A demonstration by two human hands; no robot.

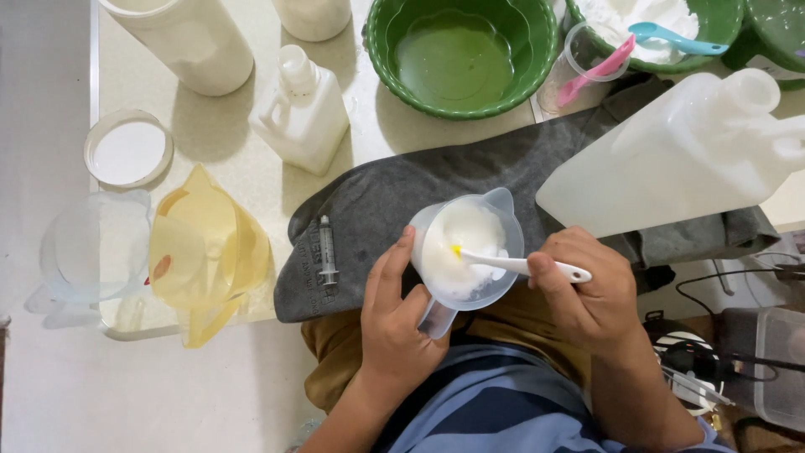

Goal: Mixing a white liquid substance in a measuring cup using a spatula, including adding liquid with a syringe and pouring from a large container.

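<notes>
**Count of what lies on and about the worktop**

Two hands – a left hand (394,323) and a right hand (587,294). Three green bowls: one large bowl (461,54) holding liquid, one bowl of white powder (662,33), one at the corner (776,29). Three measuring jugs – one clear with white contents (465,247), one yellow (205,252), one clear empty (96,247). Three spoons: white (524,267), pink (595,69), blue (675,38). One syringe (327,252). One grey cloth (377,201). Two square white bottles – small (302,113), large (679,155).

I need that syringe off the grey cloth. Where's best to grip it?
Pinch the syringe across its barrel, from above. It lies flat and alone on the cloth, left of the left hand, both long sides free.
</notes>
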